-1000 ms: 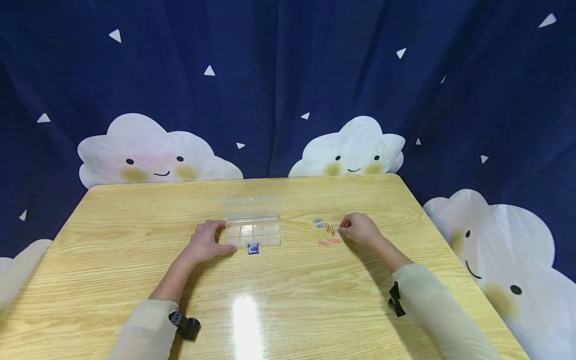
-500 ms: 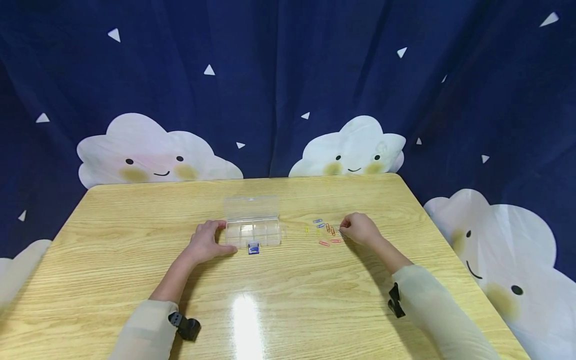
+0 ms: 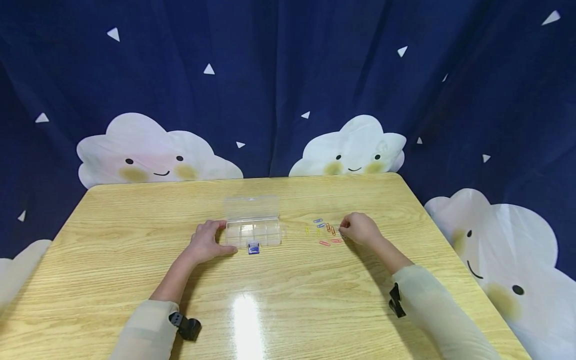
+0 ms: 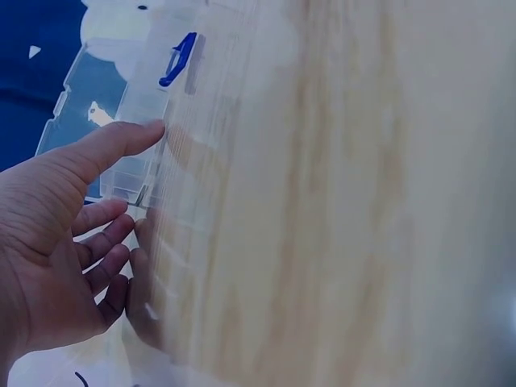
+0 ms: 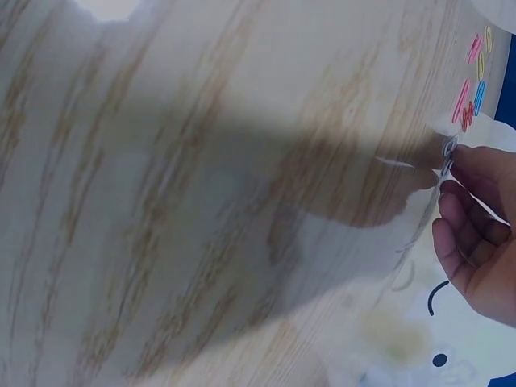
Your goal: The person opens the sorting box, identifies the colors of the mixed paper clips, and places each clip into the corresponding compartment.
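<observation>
On the table, a clear plastic compartment box (image 3: 265, 231) stands with its lid (image 3: 252, 206) laid back and a blue latch (image 3: 254, 248) at its front. My left hand (image 3: 208, 242) holds the box's left end, thumb at the front and index finger at the back; the left wrist view shows the other fingers (image 4: 109, 250) loosely bent. To the right, my right hand (image 3: 360, 229) pinches at a silver paper clip (image 5: 449, 148) on the table, partly hidden by the fingertips. Beside it lie red paper clips (image 3: 330, 229), pink paper clips (image 3: 325, 243), blue paper clips (image 3: 321, 225) and yellow paper clips (image 3: 307, 229).
The wooden table (image 3: 288, 300) reaches back to a dark blue curtain (image 3: 270, 90) printed with clouds and triangles. Bare wood separates the box from the paper clips. Each wrist carries a black camera, one (image 3: 185, 326) of them by the left sleeve.
My right fingertips shift slightly over the silver paper clips, otherwise staying in place. The left hand and the box have not moved.
</observation>
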Demonstrator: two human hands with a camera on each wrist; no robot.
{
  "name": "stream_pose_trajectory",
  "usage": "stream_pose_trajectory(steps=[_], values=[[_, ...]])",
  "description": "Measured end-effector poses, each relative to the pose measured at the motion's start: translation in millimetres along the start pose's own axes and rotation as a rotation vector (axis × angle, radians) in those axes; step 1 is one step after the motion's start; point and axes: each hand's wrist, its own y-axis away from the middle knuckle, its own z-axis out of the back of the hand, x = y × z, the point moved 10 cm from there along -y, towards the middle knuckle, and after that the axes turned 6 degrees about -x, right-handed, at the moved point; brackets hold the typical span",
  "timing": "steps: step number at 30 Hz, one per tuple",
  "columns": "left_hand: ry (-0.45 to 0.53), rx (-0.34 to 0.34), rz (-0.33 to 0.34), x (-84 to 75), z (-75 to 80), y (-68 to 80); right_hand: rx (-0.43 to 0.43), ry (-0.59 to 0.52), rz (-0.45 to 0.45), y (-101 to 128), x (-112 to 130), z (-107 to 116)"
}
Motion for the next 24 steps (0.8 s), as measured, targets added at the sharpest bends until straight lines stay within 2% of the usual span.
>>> stream_pose_trajectory(steps=[14, 24], values=[[-0.006, -0.01, 0.01, 0.4, 1.2, 0.7, 0.001, 0.075, 0.071, -2, 7, -1], [0.002, -0.005, 0.011, 0.5, 1.1, 1.2, -0.049, 0.024, 0.057, 0, 6, 10]])
